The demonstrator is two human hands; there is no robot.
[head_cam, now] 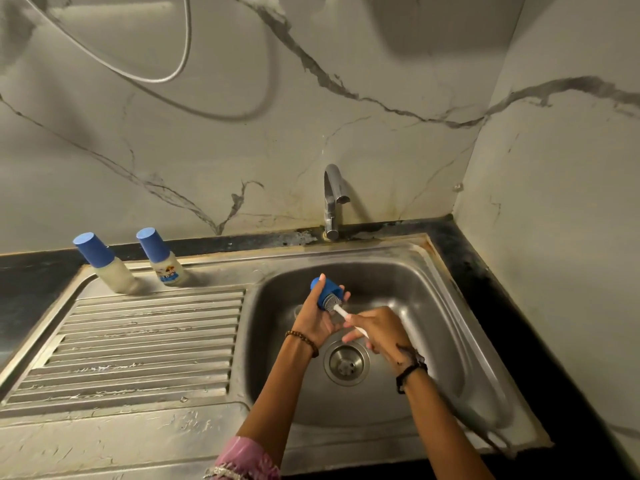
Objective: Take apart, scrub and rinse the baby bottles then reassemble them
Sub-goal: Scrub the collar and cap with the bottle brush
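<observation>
Overhead, the marble-veined wall [207,140] fills the upper part of the head view, with a grey hose [185,43] looping across it. Below it the dark counter [502,289] frames a steel sink [446,306], whose ribbed drainboard [145,344] spreads to the left and whose basin holds a round drain [346,364]. A chrome tap [333,199] rises behind the basin, no water visible from it. At the back of the drainboard stand 2 baby bottles [119,275], each with a blue cap on; the left one is plain, and the right one [169,270], just beside it, carries a printed label. Over the basin, the left hand [318,322], with a bead bracelet at its wrist, has its fingers curled round a blue cap [326,292] with the open end turned toward the right. The right hand [379,329] has its fingers closed on the white handle of a bottle brush [338,309], whose grey bristles sit in the cap's mouth.
</observation>
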